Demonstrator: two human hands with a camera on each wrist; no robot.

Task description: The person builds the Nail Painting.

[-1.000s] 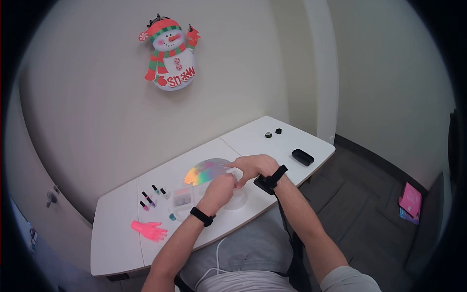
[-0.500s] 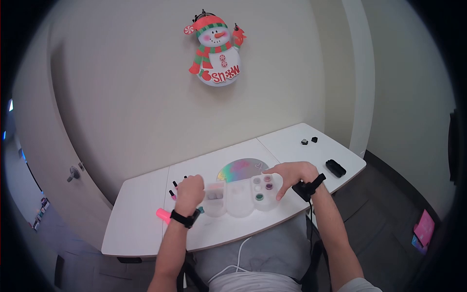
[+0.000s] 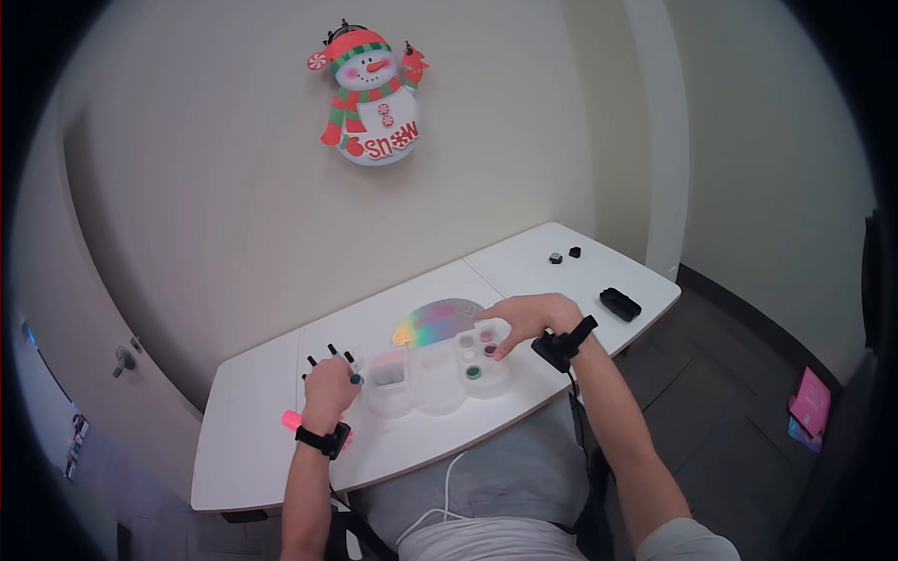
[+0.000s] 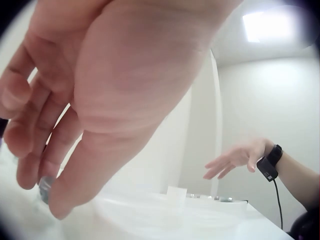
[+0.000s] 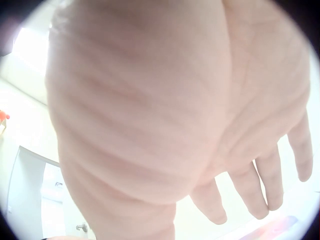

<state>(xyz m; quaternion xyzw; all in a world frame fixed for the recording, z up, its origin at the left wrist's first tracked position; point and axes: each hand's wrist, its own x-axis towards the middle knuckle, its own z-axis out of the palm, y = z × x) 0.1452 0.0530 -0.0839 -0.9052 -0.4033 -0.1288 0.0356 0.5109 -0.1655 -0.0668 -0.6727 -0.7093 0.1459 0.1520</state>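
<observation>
Finger and thumb of my left hand point(image 3: 329, 385) pinch a small teal pot point(image 3: 356, 380), left of a white scalloped tray point(image 3: 440, 404). The left wrist view shows that pot point(image 4: 46, 189) at the fingertips. Over the tray's right end is my right hand point(image 3: 527, 318), thumb and fingers spread and nothing gripped. Its fingers point(image 5: 247, 192) extend straight in the right wrist view. Near its thumb, the tray's right section carries small round pots, among them a green pot point(image 3: 473, 372) and a purple pot point(image 3: 490, 351). The tray's left section has a divided box point(image 3: 388, 375).
Several nail polish bottles point(image 3: 333, 350) stand behind my left hand. A pink model hand point(image 3: 292, 420) lies partly under my left wrist. Behind the tray is a shiny rainbow sheet point(image 3: 435, 323). A black case point(image 3: 620, 304) and two small dark objects point(image 3: 556, 258) sit at the table's right.
My hands were together over the tray's right part. The left hand has since moved left to the teal pot. The right hand has spread, and the round pots it covered now show.
</observation>
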